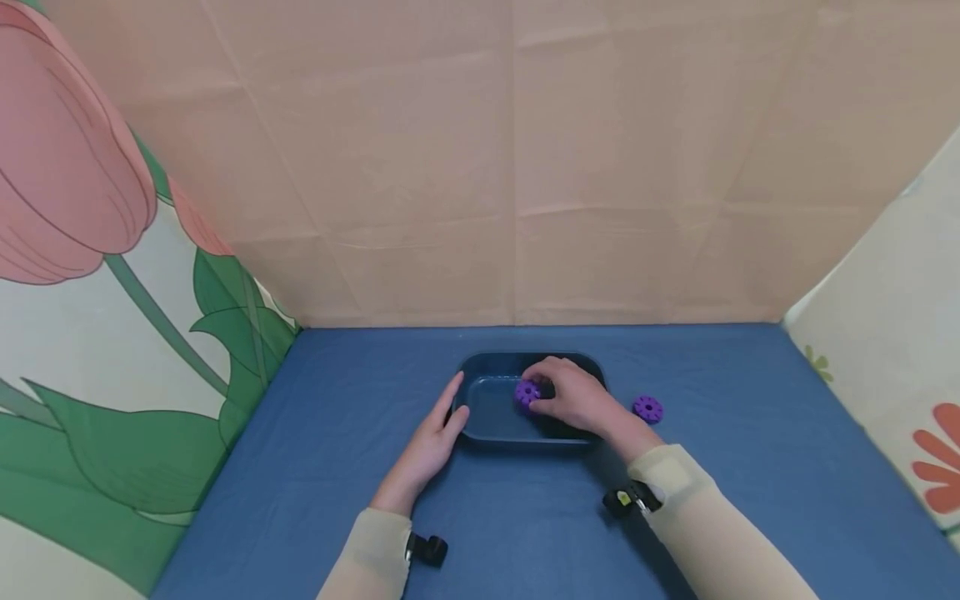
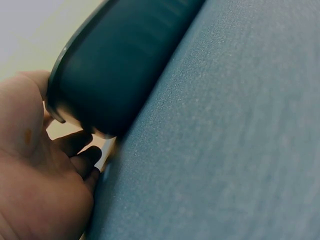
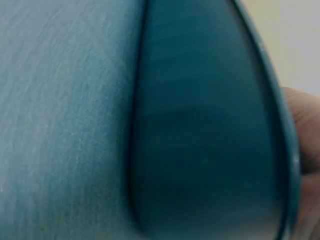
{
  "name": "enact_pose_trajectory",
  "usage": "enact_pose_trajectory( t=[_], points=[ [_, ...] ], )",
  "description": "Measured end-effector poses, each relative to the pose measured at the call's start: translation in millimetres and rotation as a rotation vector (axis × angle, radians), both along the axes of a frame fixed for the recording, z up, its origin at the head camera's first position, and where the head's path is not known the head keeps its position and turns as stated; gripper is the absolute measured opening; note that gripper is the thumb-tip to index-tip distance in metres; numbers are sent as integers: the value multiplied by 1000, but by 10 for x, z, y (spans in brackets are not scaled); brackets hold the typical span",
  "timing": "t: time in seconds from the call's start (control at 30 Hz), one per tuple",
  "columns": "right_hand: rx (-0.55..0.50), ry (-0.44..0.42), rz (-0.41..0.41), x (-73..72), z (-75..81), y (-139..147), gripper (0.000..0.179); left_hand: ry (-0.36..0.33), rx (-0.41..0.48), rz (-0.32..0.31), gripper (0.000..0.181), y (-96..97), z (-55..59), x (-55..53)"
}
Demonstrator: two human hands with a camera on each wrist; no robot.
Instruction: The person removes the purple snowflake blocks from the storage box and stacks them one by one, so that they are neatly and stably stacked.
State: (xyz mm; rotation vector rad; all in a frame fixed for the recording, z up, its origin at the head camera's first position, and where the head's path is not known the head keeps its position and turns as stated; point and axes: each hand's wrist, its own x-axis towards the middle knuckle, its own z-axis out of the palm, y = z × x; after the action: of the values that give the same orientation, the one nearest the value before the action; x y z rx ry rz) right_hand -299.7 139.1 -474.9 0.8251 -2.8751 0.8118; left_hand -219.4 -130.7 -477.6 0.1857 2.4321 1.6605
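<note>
A dark blue rectangular tray (image 1: 487, 427) sits on the blue-covered table. My right hand (image 1: 573, 396) reaches over its right part and pinches a small purple notched disc (image 1: 527, 393) between thumb and fingers, inside the tray's outline. Whether that disc touches the tray floor I cannot tell. A second purple disc (image 1: 648, 409) with a ring of notches lies on the table, right of the tray. My left hand (image 1: 431, 433) rests against the tray's left end with fingers extended; in the left wrist view its fingers (image 2: 80, 150) lie loosely beside the tray's outer wall (image 2: 115, 65).
Blue cloth (image 1: 360, 375) covers the table, which ends at a beige backdrop (image 1: 510, 167). Flower-printed panels (image 1: 112, 467) stand at the left and right. The tray's raised wall (image 3: 210, 120) fills much of the right wrist view, hiding the held disc there.
</note>
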Motion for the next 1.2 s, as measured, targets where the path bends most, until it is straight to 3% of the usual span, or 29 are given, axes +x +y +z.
enact_pose_trajectory(
  t=[0.33, 0.57, 0.93, 1.2],
  points=[
    [-192, -27, -83, 223, 185, 216, 39, -26, -12, -12, 60, -5, 6, 2],
    [-262, 33, -170, 373, 217, 474, 43, -31, -13, -12, 61, -12, 11, 2],
    [-292, 69, -320, 564, 177, 970, 46, 13, 14, 7, 62, -52, -363, -180],
    [-312, 79, -378, 586, 88, 1309, 48, 36, 19, 17, 62, -50, -409, -182]
  ],
)
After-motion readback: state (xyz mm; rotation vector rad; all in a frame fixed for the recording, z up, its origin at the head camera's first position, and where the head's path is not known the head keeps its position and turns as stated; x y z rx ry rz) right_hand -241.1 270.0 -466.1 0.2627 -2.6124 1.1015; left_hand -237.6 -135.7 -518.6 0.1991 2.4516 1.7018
